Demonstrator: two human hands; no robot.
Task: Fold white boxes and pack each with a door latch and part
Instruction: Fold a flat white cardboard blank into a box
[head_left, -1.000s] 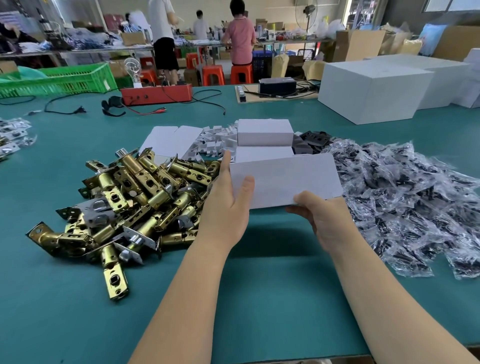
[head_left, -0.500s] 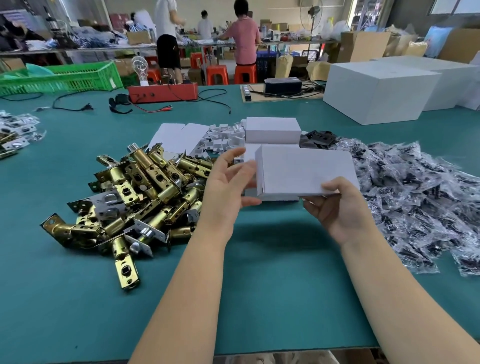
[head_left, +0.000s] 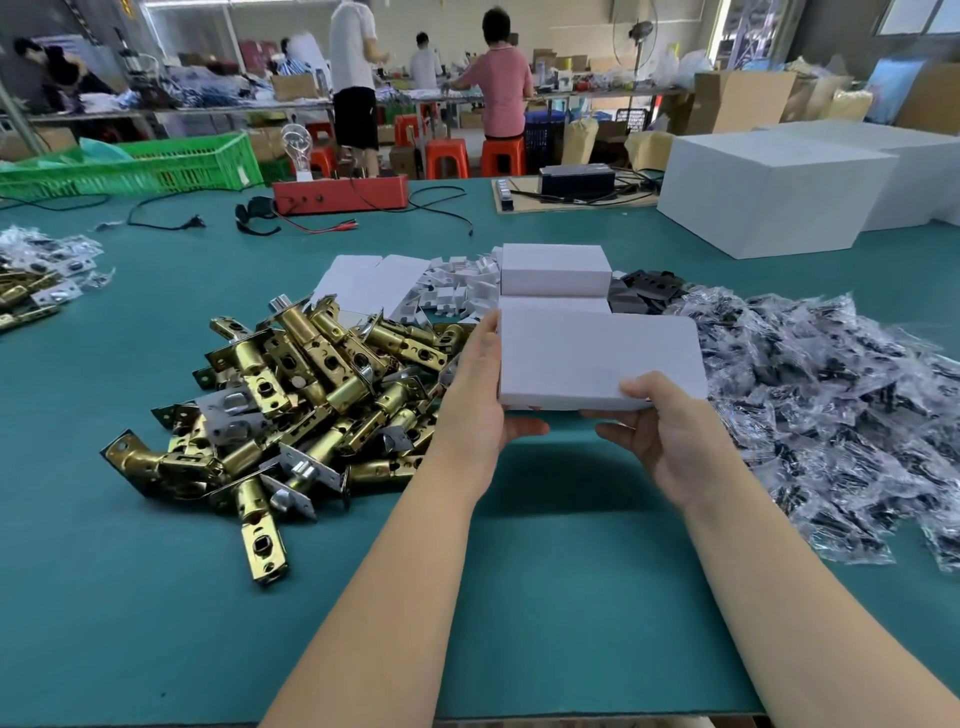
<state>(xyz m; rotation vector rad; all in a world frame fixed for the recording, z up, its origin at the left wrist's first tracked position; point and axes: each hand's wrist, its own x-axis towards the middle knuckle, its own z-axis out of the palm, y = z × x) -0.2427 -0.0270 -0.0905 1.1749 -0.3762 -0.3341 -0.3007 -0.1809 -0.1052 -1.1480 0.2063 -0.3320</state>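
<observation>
I hold a small white cardboard box (head_left: 592, 358) above the green table (head_left: 545, 597), its broad face toward me. My left hand (head_left: 480, 395) grips its left end, thumb under the bottom edge and fingers along the side. My right hand (head_left: 670, 431) grips the lower right corner, thumb on the front face. To the left lies a heap of brass door latches (head_left: 311, 400). To the right spreads a pile of small clear bags with black parts (head_left: 831, 405). Behind the held box stand two folded white boxes (head_left: 556, 270), stacked.
Flat white box blanks (head_left: 363, 283) and small white inserts (head_left: 457, 291) lie behind the latches. Black plates (head_left: 649, 288) sit beside the stack. Large white cartons (head_left: 779, 187), a red device (head_left: 340, 195) with cables and a green crate (head_left: 150, 166) stand farther back. People work at distant tables.
The flat white piece has been squared into a box shape. My left hand moved from touching its end to gripping it, and my right thumb now lies on its front face.
</observation>
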